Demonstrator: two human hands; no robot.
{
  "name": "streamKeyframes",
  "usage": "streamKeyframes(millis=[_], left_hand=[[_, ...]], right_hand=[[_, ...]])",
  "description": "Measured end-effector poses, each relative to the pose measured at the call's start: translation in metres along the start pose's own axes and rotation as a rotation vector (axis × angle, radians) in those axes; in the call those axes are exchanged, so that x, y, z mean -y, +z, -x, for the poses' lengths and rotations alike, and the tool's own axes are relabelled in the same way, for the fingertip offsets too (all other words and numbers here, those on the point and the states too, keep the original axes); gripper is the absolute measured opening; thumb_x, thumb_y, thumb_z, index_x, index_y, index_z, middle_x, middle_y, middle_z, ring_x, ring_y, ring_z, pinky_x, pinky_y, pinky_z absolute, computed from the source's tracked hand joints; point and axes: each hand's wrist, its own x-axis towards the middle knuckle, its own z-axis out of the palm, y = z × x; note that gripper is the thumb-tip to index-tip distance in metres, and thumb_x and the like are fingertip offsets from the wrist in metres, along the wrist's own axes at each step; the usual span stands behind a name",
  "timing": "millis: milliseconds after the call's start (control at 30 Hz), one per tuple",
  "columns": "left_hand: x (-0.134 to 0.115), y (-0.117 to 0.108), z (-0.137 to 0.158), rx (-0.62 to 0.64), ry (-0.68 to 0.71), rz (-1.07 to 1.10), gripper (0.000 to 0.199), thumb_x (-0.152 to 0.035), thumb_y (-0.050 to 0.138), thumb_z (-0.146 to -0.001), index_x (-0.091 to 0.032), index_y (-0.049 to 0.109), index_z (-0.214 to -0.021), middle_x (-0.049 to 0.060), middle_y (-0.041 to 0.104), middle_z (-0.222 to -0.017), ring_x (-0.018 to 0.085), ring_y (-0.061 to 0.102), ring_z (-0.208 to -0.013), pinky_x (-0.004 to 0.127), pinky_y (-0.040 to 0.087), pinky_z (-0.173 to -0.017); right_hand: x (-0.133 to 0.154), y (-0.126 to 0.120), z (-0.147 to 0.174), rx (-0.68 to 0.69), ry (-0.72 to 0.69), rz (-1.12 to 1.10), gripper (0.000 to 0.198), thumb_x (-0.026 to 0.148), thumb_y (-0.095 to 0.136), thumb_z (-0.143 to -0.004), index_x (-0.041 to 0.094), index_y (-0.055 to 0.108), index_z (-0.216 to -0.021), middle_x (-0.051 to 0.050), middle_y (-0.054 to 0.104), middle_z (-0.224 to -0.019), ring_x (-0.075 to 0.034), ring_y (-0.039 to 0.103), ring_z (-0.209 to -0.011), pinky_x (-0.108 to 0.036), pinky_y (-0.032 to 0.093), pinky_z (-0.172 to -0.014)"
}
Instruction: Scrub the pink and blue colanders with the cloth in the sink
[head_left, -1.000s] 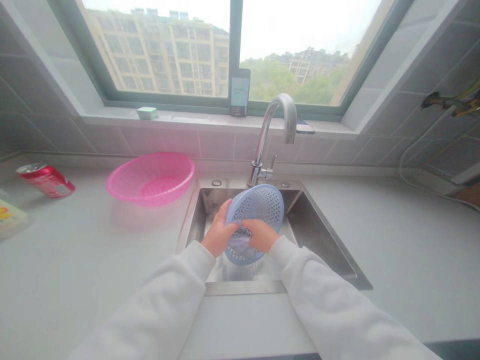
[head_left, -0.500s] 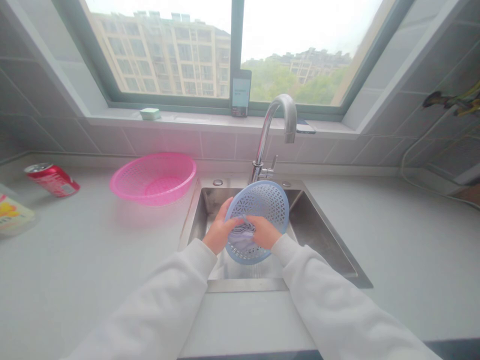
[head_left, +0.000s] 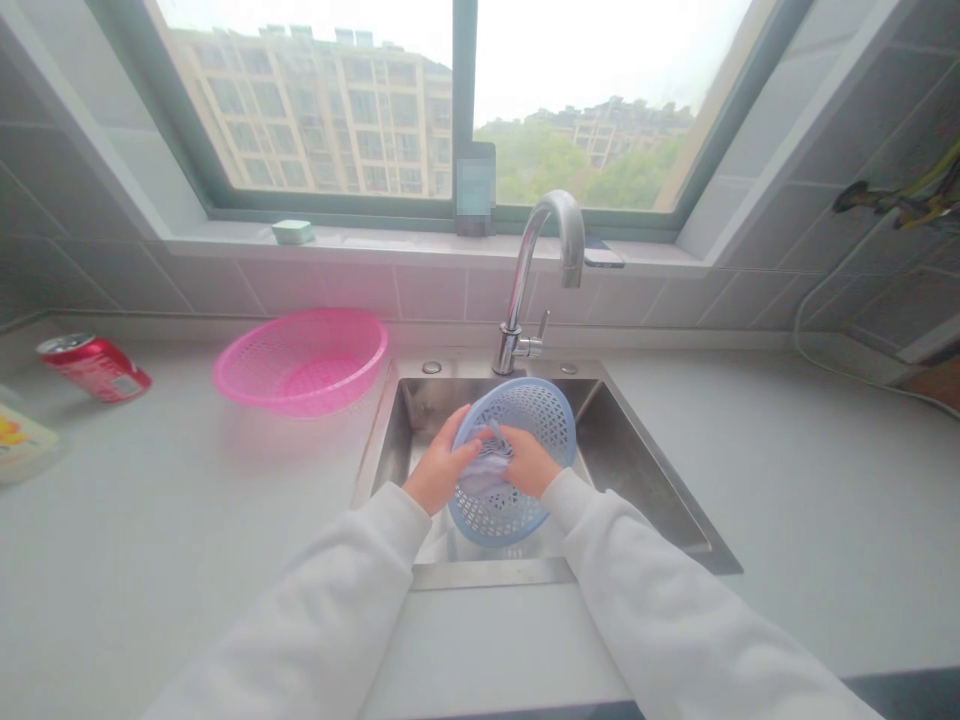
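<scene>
A pale blue plastic colander (head_left: 551, 412) with a perforated wall is tilted over the steel sink (head_left: 637, 470), its open side toward me. My left hand (head_left: 438, 468) grips its left rim, fingers behind and thumb reaching inside. My right hand (head_left: 529, 463) is closed on a crumpled light cloth (head_left: 484, 476) with dark stripes, pressed against the colander's inside. The left thumb also touches the cloth's upper part. The right fingertips are partly hidden by the cloth and hand.
Behind the sink stands a chrome faucet (head_left: 551, 235). A pink basket (head_left: 300, 362), a red can (head_left: 96, 368) lying tilted and a pale container (head_left: 26, 440) are on the left counter. Along the windowsill are a propped phone (head_left: 475, 188), a flat phone (head_left: 603, 252) and a green box (head_left: 292, 232).
The colander has dropped slightly lower, toward me, and tilted a little. The cloth has shifted and bunched differently between my hands. The camera view has moved slightly.
</scene>
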Motion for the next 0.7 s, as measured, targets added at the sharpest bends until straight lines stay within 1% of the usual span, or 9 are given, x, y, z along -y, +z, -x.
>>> streamKeyframes(millis=[67,100,233,300,367,467,533,633,700], left_hand=[[0.0,0.0,0.0,0.015,0.041,0.018,0.079,-0.046,0.085,-0.076,-0.023,0.057,-0.146,0.012,0.063,-0.148,0.038,0.052,-0.143,0.054,0.036,-0.124],[0.0,0.001,0.0,0.015,0.05,0.035,0.078,-0.046,0.085,-0.076,-0.023,0.058,-0.146,0.011,0.064,-0.147,0.038,0.053,-0.142,0.054,0.036,-0.124],[-0.002,0.0,0.003,-0.033,0.002,0.076,0.081,-0.046,0.084,-0.077,-0.025,0.054,-0.149,0.011,0.066,-0.143,0.039,0.058,-0.135,0.056,0.046,-0.116],[-0.003,-0.002,0.004,-0.034,-0.04,0.056,0.084,-0.045,0.085,-0.076,-0.026,0.052,-0.151,0.012,0.065,-0.144,0.039,0.06,-0.133,0.057,0.05,-0.111],[-0.003,-0.002,0.003,-0.013,-0.043,0.041,0.083,-0.043,0.086,-0.076,-0.026,0.053,-0.15,0.011,0.064,-0.146,0.039,0.059,-0.134,0.056,0.049,-0.112],[-0.003,0.001,0.002,-0.001,0.006,0.052,0.078,-0.042,0.087,-0.075,-0.026,0.058,-0.146,0.01,0.066,-0.145,0.037,0.058,-0.137,0.053,0.042,-0.12],[-0.004,0.003,0.002,-0.001,0.035,0.088,0.077,-0.044,0.087,-0.074,-0.024,0.06,-0.143,0.01,0.068,-0.141,0.037,0.059,-0.135,0.053,0.04,-0.121],[-0.009,0.003,0.004,-0.045,0.064,0.134,0.076,-0.047,0.085,-0.073,-0.022,0.061,-0.141,0.011,0.071,-0.134,0.038,0.063,-0.13,0.055,0.044,-0.117],[-0.011,0.002,0.005,-0.084,0.058,0.117,0.075,-0.046,0.085,-0.073,-0.021,0.061,-0.14,0.011,0.072,-0.132,0.038,0.063,-0.128,0.055,0.045,-0.116]], right_hand=[[-0.001,0.0,-0.002,-0.075,0.025,-0.05,0.033,0.024,0.078,-0.076,0.017,0.077,-0.109,-0.01,0.082,-0.104,-0.03,0.077,-0.099,-0.047,0.059,-0.097],[-0.001,-0.001,-0.003,-0.05,0.032,-0.031,0.034,0.024,0.077,-0.077,0.017,0.077,-0.111,-0.011,0.082,-0.106,-0.03,0.077,-0.101,-0.048,0.059,-0.098],[0.002,-0.002,-0.003,0.248,0.021,0.207,0.036,0.008,0.07,-0.074,0.02,0.08,-0.106,-0.011,0.08,-0.12,-0.035,0.07,-0.123,-0.052,0.05,-0.113],[0.001,-0.002,-0.001,0.32,0.026,0.253,0.038,0.003,0.069,-0.07,0.022,0.082,-0.1,-0.01,0.08,-0.122,-0.036,0.068,-0.128,-0.051,0.047,-0.117],[0.0,-0.001,0.0,0.259,0.026,0.203,0.037,0.005,0.072,-0.071,0.022,0.082,-0.102,-0.01,0.081,-0.119,-0.035,0.071,-0.123,-0.05,0.05,-0.114],[-0.002,-0.001,-0.001,0.004,0.024,0.067,0.037,0.019,0.074,-0.08,0.02,0.076,-0.116,-0.011,0.08,-0.119,-0.031,0.074,-0.113,-0.049,0.055,-0.106],[0.0,-0.002,-0.002,-0.051,0.03,0.015,0.037,0.024,0.074,-0.081,0.018,0.074,-0.118,-0.012,0.08,-0.117,-0.03,0.075,-0.107,-0.047,0.057,-0.101],[0.003,-0.001,-0.003,0.129,0.013,0.076,0.028,0.02,0.074,-0.078,0.019,0.078,-0.106,-0.01,0.082,-0.11,-0.03,0.076,-0.105,-0.047,0.056,-0.102],[0.005,0.0,-0.001,0.238,-0.005,0.163,0.024,0.015,0.073,-0.077,0.021,0.079,-0.099,-0.009,0.082,-0.11,-0.031,0.075,-0.11,-0.047,0.053,-0.106]])
